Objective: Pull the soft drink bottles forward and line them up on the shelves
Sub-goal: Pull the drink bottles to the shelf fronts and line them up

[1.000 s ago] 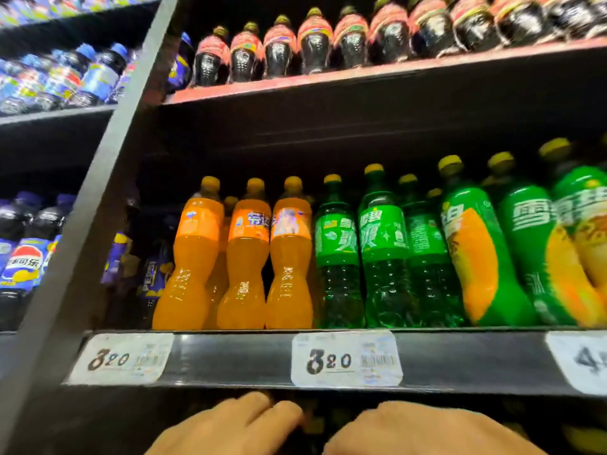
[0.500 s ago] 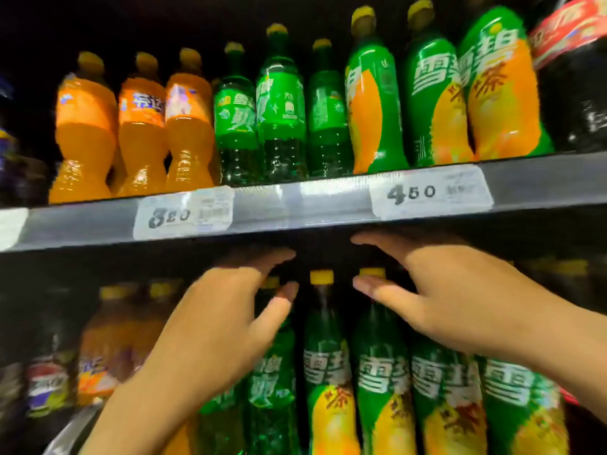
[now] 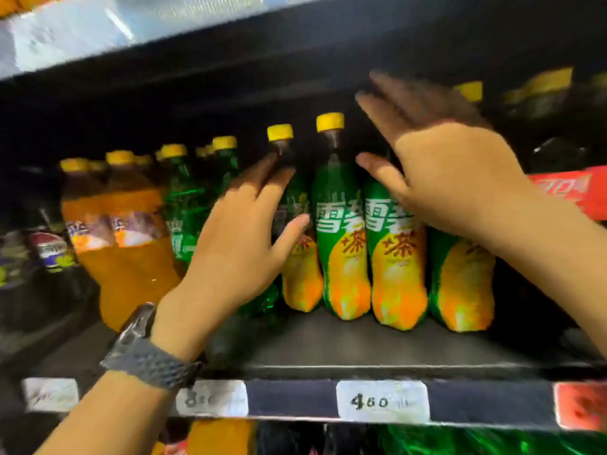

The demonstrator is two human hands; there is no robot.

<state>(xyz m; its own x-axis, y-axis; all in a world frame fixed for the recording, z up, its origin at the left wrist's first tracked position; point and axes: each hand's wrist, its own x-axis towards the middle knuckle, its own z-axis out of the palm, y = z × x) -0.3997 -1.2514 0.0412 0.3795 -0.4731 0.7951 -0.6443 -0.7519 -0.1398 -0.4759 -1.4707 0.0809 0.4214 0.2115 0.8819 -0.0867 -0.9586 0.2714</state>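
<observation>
Both hands are spread wide, the left hand (image 3: 239, 231) and right hand (image 3: 450, 172) reaching around the green bottles (image 3: 341, 224) set back from the shelf's front edge (image 3: 377, 367), so a fast pull may tip them off

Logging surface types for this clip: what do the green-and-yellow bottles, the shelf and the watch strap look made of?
Bottles: likely plastic under a glossy printed sleeve that catches highlights. Shelf: dark and matte, perhaps painted metal; blur leaves it open. Watch strap: grey links with a dull sheen, probably metal.
</observation>
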